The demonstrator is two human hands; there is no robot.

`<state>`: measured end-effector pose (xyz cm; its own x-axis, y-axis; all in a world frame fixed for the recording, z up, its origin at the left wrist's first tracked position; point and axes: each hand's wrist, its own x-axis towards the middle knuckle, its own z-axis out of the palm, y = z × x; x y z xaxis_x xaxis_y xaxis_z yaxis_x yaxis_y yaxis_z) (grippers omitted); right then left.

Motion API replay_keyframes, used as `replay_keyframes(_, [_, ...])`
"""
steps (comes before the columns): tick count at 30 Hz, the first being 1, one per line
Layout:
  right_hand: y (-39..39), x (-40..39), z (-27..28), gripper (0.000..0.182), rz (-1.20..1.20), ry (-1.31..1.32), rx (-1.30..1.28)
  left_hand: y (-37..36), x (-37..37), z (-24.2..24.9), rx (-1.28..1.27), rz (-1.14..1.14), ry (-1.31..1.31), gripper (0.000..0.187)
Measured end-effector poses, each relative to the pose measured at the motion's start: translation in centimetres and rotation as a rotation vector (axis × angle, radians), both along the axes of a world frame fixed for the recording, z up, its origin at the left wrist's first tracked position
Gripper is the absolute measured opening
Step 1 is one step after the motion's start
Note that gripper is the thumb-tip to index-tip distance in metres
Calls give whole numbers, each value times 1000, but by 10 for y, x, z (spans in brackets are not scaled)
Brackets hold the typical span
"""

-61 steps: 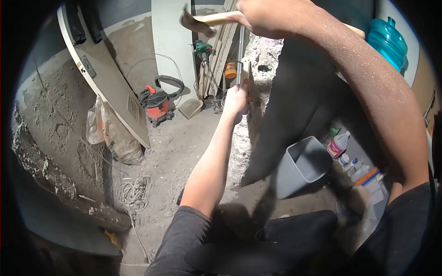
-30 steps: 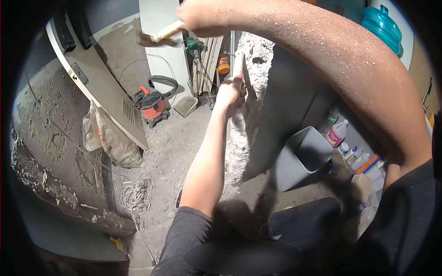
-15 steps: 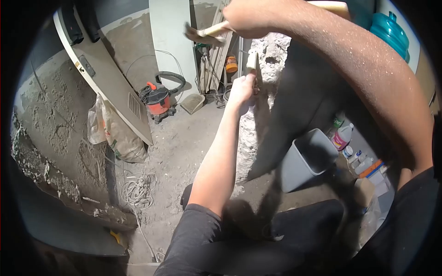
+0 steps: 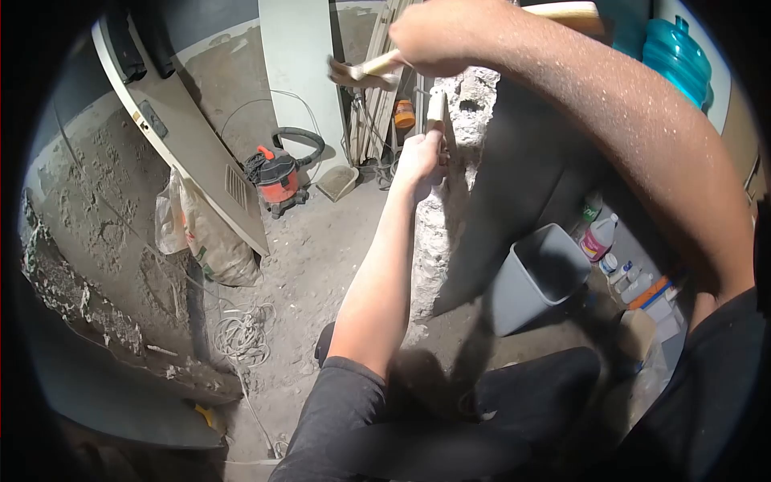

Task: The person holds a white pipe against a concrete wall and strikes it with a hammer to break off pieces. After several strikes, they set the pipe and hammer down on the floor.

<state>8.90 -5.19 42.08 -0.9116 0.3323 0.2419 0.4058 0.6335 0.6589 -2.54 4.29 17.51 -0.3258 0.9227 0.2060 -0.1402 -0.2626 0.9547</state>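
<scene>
My right hand [image 4: 430, 40] grips the wooden handle of a hammer [image 4: 377, 66] at the top of the view. The hammer's metal head points left, and its handle end shows beyond my forearm. Below it, my left hand [image 4: 422, 161] is closed around a pale, narrow piece [image 4: 436, 108] that looks like wood, upright against the broken wall edge [image 4: 431, 241]. Its lower part is hidden by my fingers. The hammer head is apart from this piece, above and left of it. White dust specks cover my right forearm.
A grey bin [image 4: 518, 293] stands right of the wall, near several bottles [image 4: 598, 238]. Left are a red-black vacuum [image 4: 279, 181], a dustpan [image 4: 337, 183], a sack [image 4: 217, 237], a leaning door panel [image 4: 193, 173] and coiled cable [image 4: 241, 336]. A blue water jug [image 4: 676, 60] sits upper right.
The hammer head has shifted slightly right and down with my right hand. My left hand keeps its hold on the pale piece, almost unmoved. The view has shifted a little.
</scene>
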Motion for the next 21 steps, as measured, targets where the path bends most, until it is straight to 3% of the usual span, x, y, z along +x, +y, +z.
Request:
replay_keyframes(4, [12,-6,1,29,332,310,2,-15,11,11,-83,-33,-115,39])
replay_keyframes(6, [18,-6,2,29,364,343,-1,-12,9,9,-52,-74,-121,39])
replay_keyframes(9, [24,9,5,33,35,-102,-133,-20,15,15,-64,-23,-136,41])
replay_keyframes(11, [24,15,-17,28,-43,-129,12,11,11,-11,-27,-79,39,42])
replay_keyframes(12, [-14,28,-5,24,17,-126,5,28,4,-27,118,-35,58,43])
replay_keyframes(16, [-14,3,18,27,85,-168,113,10,18,-10,5,-12,-65,42])
replay_keyframes(21, [-6,-21,32,31,354,215,17,-3,20,-1,8,-91,-112,41])
